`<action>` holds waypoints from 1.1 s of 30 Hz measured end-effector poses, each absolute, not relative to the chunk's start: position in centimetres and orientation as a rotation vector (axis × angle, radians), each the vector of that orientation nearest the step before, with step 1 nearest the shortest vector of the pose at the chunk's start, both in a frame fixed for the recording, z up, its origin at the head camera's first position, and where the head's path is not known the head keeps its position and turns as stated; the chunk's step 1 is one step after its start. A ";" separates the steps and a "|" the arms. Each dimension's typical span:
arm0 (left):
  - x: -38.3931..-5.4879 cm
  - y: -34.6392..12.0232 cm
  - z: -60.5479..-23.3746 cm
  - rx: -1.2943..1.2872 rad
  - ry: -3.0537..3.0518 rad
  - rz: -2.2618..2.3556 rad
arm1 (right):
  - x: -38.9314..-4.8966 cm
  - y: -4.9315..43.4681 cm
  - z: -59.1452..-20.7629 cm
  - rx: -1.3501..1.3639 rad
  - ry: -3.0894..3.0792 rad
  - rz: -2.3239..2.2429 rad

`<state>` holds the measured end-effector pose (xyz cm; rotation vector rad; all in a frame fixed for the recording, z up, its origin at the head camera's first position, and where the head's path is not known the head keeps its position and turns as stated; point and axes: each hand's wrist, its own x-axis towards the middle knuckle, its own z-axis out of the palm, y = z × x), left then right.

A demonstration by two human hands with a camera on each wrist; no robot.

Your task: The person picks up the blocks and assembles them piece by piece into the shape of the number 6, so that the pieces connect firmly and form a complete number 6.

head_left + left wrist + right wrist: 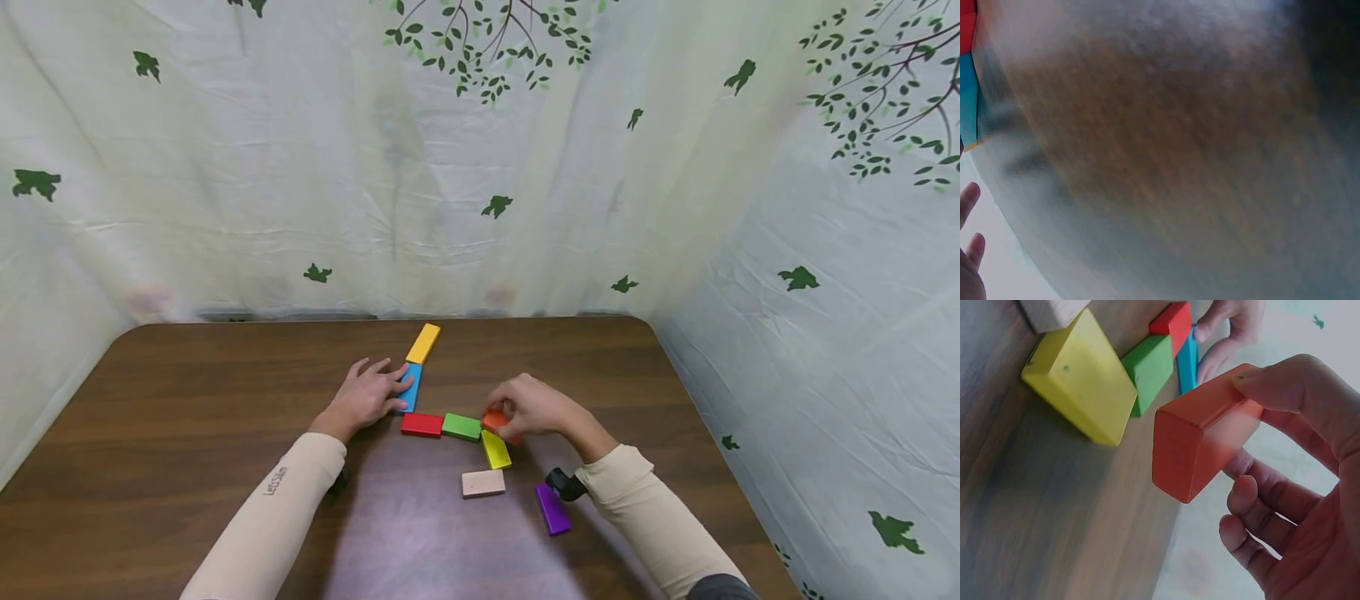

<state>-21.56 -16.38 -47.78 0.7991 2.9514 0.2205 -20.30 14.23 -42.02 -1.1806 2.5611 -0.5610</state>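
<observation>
Orange block [1194,440] pinched in right hand [538,408]; left hand [364,397], fingers spread, touching blue block [412,395].

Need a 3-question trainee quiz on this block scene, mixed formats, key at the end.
1. Open: Which block does the right hand hold?

2. True or false: The left hand touches the blue rectangular wooden block.

3. Fill in: In the head view, the ____ block lies between the red rectangular wooden block and the bright yellow rectangular wooden block.

Key:
1. The orange rectangular wooden block.
2. True.
3. Green.
</observation>
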 end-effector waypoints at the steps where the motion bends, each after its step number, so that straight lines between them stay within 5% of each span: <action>1: -21.5 -16.4 -47.7 0.798 2.948 0.234 | -20.3 14.0 -42.0 -1.192 2.554 -0.558; 33: -21.5 -16.5 -47.9 0.793 2.964 0.205 | -19.1 6.9 -43.3 -1.330 2.360 -0.534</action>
